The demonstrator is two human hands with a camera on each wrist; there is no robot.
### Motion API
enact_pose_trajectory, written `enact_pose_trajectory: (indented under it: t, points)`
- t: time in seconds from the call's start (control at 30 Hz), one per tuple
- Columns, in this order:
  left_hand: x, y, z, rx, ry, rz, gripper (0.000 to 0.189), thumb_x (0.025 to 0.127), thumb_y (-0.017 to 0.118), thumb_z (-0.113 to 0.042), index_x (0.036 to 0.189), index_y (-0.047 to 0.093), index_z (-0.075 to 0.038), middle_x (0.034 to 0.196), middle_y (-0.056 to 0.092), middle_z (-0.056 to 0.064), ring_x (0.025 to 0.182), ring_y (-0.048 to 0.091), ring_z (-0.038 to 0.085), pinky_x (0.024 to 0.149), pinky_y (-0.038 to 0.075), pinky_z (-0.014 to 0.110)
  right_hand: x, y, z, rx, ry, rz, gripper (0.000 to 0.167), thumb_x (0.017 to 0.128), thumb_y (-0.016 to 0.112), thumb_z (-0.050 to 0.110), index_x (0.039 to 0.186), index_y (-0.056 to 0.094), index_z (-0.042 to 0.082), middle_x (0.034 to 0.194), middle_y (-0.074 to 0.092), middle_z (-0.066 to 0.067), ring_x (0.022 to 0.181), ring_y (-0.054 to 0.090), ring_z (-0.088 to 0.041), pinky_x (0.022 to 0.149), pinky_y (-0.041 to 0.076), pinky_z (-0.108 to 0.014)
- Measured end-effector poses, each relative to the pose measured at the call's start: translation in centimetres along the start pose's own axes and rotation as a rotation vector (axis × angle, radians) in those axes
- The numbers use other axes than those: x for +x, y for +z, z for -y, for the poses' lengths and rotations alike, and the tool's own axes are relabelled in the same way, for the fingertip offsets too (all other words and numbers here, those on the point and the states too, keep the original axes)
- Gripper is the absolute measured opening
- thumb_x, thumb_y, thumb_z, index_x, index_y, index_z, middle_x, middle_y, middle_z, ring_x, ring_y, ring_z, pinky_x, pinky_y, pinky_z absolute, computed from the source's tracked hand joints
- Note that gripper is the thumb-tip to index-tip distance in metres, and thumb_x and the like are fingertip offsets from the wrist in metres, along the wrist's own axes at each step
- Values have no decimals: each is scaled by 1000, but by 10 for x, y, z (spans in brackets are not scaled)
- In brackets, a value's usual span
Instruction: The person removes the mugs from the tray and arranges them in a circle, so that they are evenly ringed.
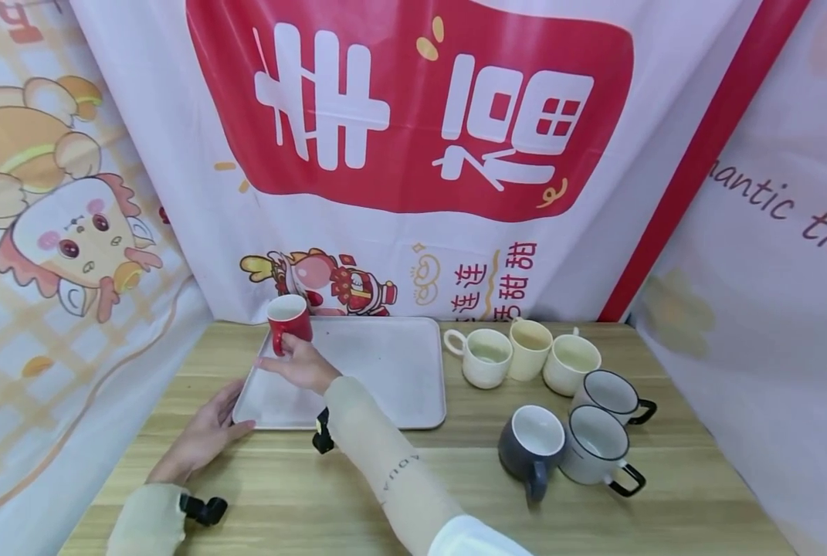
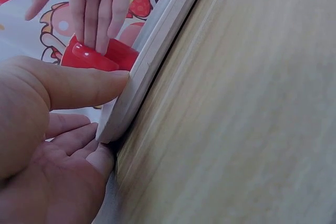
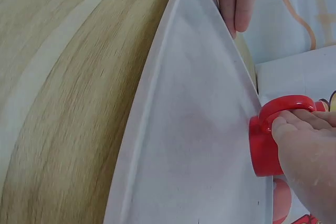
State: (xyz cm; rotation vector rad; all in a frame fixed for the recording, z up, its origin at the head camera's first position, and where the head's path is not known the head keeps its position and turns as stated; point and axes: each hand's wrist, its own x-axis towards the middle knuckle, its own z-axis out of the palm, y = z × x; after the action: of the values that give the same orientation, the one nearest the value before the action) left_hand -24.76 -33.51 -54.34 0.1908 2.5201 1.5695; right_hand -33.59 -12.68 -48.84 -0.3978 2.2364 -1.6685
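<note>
In the head view a red mug (image 1: 289, 319) with a white inside stands upright at the back left corner of a white rectangular tray (image 1: 378, 371). My right hand (image 1: 304, 365) is at the handle side of the mug, its straight fingers touching it and the thumb held apart. The left wrist view shows those fingers lying against the red mug (image 2: 89, 59). My left hand (image 1: 211, 428) holds the tray's front left corner, thumb (image 2: 100, 85) at the front edge and fingers along the left side.
Right of the tray stand a cream mug (image 1: 486, 363), a yellowish mug (image 1: 530, 347) and another cream mug (image 1: 571, 363). Nearer are two white mugs with black handles (image 1: 597, 455) and a dark grey mug (image 1: 524, 455). Printed cloth (image 1: 413, 262) hangs behind the wooden table (image 1: 302, 494).
</note>
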Motion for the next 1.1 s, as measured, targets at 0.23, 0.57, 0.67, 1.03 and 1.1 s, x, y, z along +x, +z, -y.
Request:
enact_pose_trajectory:
  t: [0.23, 0.57, 0.67, 1.03, 1.1]
  points:
    - [-2, 0, 2, -12, -7, -6, 94, 101, 69, -7, 167, 3, 4, 174, 6, 32, 161, 10, 53, 129, 18, 61, -2, 1, 2, 136, 129, -169, 56, 93, 77, 53, 132, 71, 13, 123, 78, 1, 115, 70, -16, 111, 58, -43]
    - [0, -1, -2, 8, -26, -16, 93, 101, 69, -8, 168, 5, 2, 175, 8, 31, 161, 12, 52, 129, 19, 64, -17, -9, 1, 1, 278, -162, 38, 95, 79, 43, 90, 76, 5, 99, 73, -1, 96, 60, -19, 104, 56, -42]
    - [1, 0, -2, 2, -32, -15, 93, 100, 68, -6, 168, 5, 2, 175, 7, 30, 162, 10, 52, 130, 18, 65, -27, -13, -1, 83, 279, -127, 30, 94, 81, 32, 81, 76, 6, 92, 72, -1, 94, 59, -19, 102, 55, -42]
    - [1, 0, 1, -22, -8, -18, 92, 99, 69, -4, 167, 7, 4, 174, 9, 31, 161, 11, 52, 129, 17, 64, -67, -38, 3, 320, 337, -145, 15, 91, 82, 20, 94, 77, 6, 89, 73, -3, 81, 61, -18, 77, 56, -27]
    - [1, 1, 1, -21, -12, -20, 93, 99, 69, -4, 167, 7, 5, 174, 9, 32, 161, 11, 53, 128, 17, 65, -77, -45, 2, 320, 342, -162, 15, 92, 81, 21, 94, 77, 7, 89, 73, -3, 81, 62, -19, 78, 55, -27]
